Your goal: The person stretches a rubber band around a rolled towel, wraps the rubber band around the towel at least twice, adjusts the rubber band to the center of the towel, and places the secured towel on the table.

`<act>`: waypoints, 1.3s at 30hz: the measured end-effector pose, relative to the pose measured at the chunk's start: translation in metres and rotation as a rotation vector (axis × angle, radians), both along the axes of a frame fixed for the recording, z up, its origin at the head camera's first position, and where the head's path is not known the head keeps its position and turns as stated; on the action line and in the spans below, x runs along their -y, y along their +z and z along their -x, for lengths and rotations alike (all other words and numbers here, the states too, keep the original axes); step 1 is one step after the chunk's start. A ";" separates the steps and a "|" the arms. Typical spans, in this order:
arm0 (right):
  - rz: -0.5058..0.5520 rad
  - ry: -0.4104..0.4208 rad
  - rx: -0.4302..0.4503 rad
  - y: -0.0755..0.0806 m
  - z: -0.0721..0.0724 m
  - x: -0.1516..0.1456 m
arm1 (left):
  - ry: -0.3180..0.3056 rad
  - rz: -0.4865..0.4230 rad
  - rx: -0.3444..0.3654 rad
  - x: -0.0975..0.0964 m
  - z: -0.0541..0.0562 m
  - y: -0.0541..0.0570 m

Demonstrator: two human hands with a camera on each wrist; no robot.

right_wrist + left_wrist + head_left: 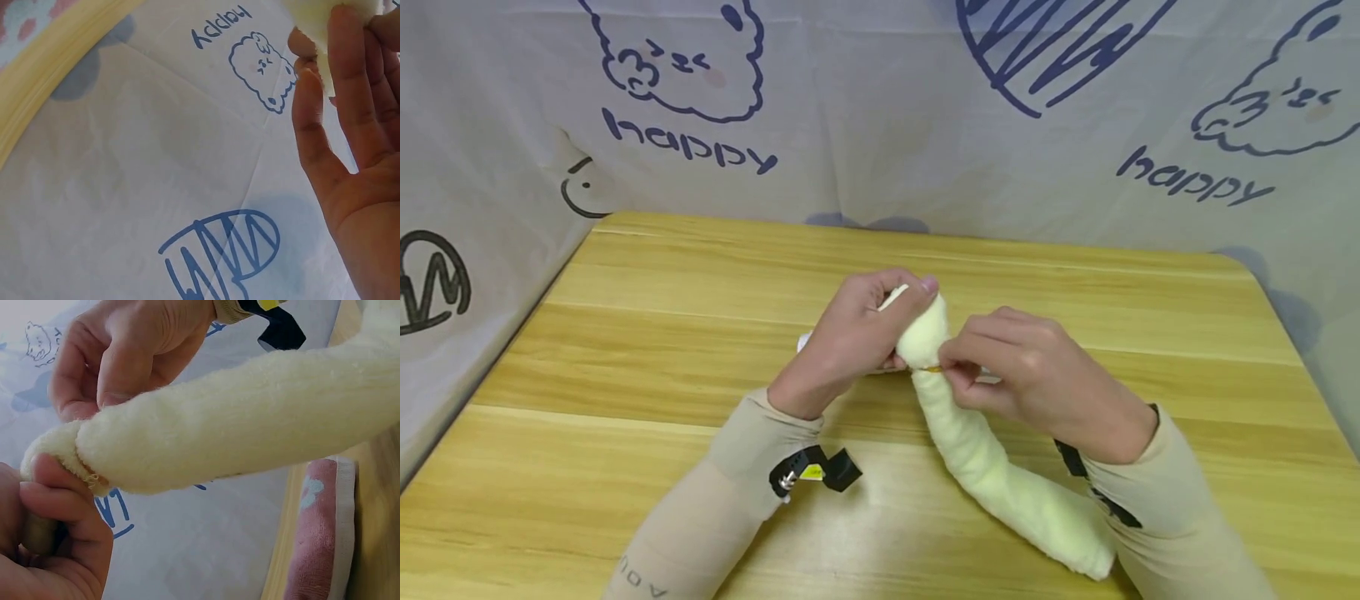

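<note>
A pale yellow, fluffy rolled towel (992, 471) slants across the middle of the table, its loose lower end by the right forearm. A thin brownish-yellow band (931, 369) circles it near the upper end, drawing in a narrow neck below a rounded tip. My left hand (850, 333) grips that tip, thumb over the top. At the neck, my right hand (1030, 367) pinches the band between thumb and fingers. The left wrist view shows the left hand (69, 531) curled round the short end and the towel's long part (250, 419) stretching away.
A pink and white rolled cloth (315, 531) lies on the wooden table (662, 350) in the left wrist view. In the head view, a white edge (803, 342) peeks out behind my left hand. A white sheet (880, 150) with blue drawings hangs behind the table.
</note>
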State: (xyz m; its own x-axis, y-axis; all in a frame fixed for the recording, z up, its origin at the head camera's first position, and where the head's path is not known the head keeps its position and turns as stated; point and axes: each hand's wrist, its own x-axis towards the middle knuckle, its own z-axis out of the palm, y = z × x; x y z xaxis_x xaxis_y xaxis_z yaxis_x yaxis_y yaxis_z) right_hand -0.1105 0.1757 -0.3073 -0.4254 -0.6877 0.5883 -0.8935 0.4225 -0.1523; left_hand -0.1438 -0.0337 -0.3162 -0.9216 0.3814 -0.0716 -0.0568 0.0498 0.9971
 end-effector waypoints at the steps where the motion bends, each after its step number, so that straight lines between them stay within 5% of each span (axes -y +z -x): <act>1: 0.010 0.003 -0.006 0.000 0.000 0.000 | 0.004 -0.015 0.003 0.001 0.000 0.000; 14: 0.007 0.038 0.051 -0.003 -0.001 0.006 | 0.008 -0.043 0.006 0.001 -0.001 -0.002; 25: 0.126 0.024 -0.036 -0.005 -0.002 0.009 | -0.013 -0.117 0.026 0.006 -0.001 0.003; 32: 0.076 -0.011 -0.028 -0.005 -0.005 0.009 | -0.015 -0.092 0.025 0.001 -0.002 0.005; 39: 0.141 -0.005 -0.113 -0.005 -0.003 0.013 | 0.036 -0.128 0.053 0.003 -0.001 0.003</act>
